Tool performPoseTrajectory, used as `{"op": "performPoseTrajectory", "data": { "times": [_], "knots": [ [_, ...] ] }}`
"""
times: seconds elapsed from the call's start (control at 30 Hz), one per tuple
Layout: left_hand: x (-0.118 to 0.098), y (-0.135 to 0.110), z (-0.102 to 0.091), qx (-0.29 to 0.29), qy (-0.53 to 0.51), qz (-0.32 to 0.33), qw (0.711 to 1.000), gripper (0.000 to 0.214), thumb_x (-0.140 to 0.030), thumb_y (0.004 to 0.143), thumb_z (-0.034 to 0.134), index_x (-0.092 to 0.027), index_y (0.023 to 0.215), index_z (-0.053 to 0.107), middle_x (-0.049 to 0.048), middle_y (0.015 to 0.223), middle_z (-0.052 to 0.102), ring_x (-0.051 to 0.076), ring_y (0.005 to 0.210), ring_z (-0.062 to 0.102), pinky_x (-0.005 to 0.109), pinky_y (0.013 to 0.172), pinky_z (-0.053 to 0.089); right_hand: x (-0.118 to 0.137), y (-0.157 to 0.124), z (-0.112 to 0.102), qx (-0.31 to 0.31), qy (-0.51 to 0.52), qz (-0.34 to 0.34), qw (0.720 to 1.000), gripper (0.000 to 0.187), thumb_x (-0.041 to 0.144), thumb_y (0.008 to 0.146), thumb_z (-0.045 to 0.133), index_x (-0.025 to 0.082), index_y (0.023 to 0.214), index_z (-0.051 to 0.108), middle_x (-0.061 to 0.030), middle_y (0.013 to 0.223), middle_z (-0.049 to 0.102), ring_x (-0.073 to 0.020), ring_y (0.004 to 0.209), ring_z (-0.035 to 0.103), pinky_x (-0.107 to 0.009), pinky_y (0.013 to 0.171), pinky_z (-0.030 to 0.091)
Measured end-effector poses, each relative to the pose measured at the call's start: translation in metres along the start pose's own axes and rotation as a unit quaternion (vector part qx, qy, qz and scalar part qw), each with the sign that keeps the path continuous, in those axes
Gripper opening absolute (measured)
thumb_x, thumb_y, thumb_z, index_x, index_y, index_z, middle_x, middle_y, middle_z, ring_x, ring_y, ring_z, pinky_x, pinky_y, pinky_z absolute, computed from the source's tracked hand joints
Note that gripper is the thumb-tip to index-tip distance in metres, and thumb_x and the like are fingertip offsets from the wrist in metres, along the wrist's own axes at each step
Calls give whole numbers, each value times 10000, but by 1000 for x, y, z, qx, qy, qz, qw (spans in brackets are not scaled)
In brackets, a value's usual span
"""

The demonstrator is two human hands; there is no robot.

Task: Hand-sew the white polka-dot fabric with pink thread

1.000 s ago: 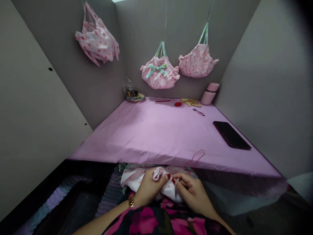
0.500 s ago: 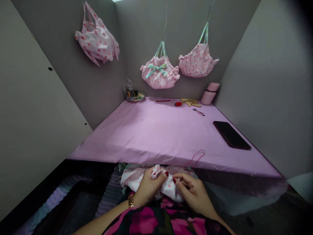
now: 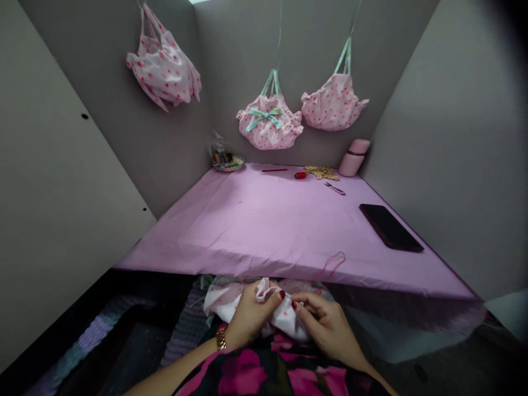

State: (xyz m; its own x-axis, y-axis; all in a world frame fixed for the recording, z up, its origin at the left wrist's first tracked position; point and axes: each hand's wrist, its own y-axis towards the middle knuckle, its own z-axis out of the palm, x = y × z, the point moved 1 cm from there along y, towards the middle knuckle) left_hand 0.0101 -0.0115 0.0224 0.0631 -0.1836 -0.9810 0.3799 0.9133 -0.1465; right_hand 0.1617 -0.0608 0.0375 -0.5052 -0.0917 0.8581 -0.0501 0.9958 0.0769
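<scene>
White cloth with pink-red dots (image 3: 284, 314) lies gathered in my lap, just below the table's front edge. My left hand (image 3: 253, 311) is closed on it, the thumb pressing a fold from above and the other fingers hidden beneath. Close on the right, my right hand (image 3: 324, 319) pinches with thumb and forefinger at the same fold; whatever small thing is between these fingertips is too small to make out. A loop of pink thread (image 3: 335, 263) lies over the table edge above my right hand and trails down towards the cloth.
On the pink-covered table (image 3: 247, 220) are a phone (image 3: 390, 226), thread snips (image 3: 335, 189), a red spool (image 3: 300, 175), a red pencil-like stick (image 3: 273, 170), wooden pieces (image 3: 322, 172), a basket (image 3: 237, 164) and a pink bottle (image 3: 355, 158). Dotted cloth items (image 3: 270, 124) hang above. Grey panels enclose the table.
Almost nothing differs. Both hands stay at the same fold of cloth, with only a very slight shift of the fingertips.
</scene>
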Motion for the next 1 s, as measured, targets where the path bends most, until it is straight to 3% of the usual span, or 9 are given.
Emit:
{"op": "performPoseTrajectory", "data": {
  "times": [0.33,0.47,0.57,0.7,1.0],
  "knots": [
    [-4,0,0,18,58,27,998,220,-351,722,588,-137,681,561,10,637,553,115,583,464,212,543,361,-2,-1,1,2,-13,-3,1000,308,359,848,412,152,881,637,-5,573,610,-124,474,522,-204,449,376],
    [-6,-1,0,12,82,31,996,201,-331,724,583,-133,693,575,21,646,575,124,591,477,222,553,371,-4,0,1,8,-14,-3,1000,324,351,845,417,141,980,623,14,497,551,-117,431,473,-201,414,340],
    [-9,-1,-1,18,107,39,993,200,-323,726,581,-128,680,586,31,642,587,129,593,484,228,563,375,-4,1,1,16,1,-7,1000,338,335,840,419,132,1013,625,-13,565,605,-135,489,522,-206,441,376],
    [-8,-1,0,23,89,34,995,221,-345,722,586,-129,678,580,26,630,576,126,583,476,223,551,368,-3,1,1,16,33,-2,999,342,344,837,424,124,986,639,-39,639,646,-156,565,574,-223,510,426],
    [4,2,0,22,13,7,1000,293,-420,693,609,-147,656,510,-20,600,462,97,555,399,209,533,326,-7,-1,7,39,189,79,978,367,427,794,494,124,958,622,-21,584,607,-122,469,522,-205,439,382]
  ]
}}
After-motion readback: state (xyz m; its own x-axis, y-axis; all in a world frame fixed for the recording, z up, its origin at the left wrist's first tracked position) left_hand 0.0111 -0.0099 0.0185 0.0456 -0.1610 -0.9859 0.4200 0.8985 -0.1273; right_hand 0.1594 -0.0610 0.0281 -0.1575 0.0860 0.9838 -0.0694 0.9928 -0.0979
